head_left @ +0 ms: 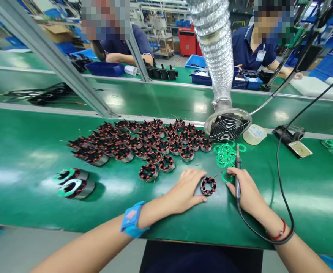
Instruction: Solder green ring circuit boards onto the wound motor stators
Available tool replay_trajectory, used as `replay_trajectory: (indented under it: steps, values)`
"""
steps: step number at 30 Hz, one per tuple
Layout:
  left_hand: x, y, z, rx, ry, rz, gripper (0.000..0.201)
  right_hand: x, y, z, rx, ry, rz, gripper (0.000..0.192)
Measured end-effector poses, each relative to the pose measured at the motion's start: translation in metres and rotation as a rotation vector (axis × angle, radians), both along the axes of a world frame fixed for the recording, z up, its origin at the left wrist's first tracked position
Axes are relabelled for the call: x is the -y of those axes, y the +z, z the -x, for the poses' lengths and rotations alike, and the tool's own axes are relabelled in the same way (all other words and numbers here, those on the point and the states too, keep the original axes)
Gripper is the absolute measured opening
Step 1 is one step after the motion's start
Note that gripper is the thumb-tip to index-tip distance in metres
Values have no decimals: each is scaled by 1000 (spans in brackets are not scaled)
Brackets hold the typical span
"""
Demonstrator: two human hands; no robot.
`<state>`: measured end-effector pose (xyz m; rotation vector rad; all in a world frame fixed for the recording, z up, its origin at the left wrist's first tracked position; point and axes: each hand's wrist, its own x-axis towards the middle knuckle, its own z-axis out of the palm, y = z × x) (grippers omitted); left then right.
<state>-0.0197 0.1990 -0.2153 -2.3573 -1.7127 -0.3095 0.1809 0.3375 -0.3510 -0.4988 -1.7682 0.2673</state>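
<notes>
My left hand (187, 191) rests on the green bench with thumb and fingers apart, beside a wound motor stator (209, 186) with copper coils. A small gap seems to show between that hand and the stator. In my right hand (248, 193) is a soldering iron (238, 182), held upright with its tip pointing away from me. The thumb and a finger of the same hand are at a green ring-shaped circuit board (227, 177); whether they pinch it I cannot tell. Just beyond lies a pile of similar green rings (225, 154).
Many stators (147, 171) stand grouped left of centre. Two stators with green rings (76, 188) sit at the far left. A fan on a foil duct (228, 127), a tape roll (254, 134) and an iron stand (293, 141) line the back. Two people work across the bench.
</notes>
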Motion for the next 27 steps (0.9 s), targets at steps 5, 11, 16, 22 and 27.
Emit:
replay_trajectory:
  steps: [5, 11, 16, 22, 27]
  values:
    - [-9, -2, -24, 88, -20, 64, 54, 10, 6, -8, -71, 12, -64, 35]
    - [-5, 35, -35, -57, -58, 179, 48, 26, -9, -34, -311, 10, 97, 31]
    - [-14, 34, -27, -177, -120, 199, 53, 35, -18, -33, -608, 121, 396, 21]
    - [-18, 15, -14, 55, -80, 92, 54, 39, -18, -29, -668, 345, 438, 25]
    - [-22, 12, -18, 17, -103, 75, 49, 38, -13, -28, -625, 411, 512, 29]
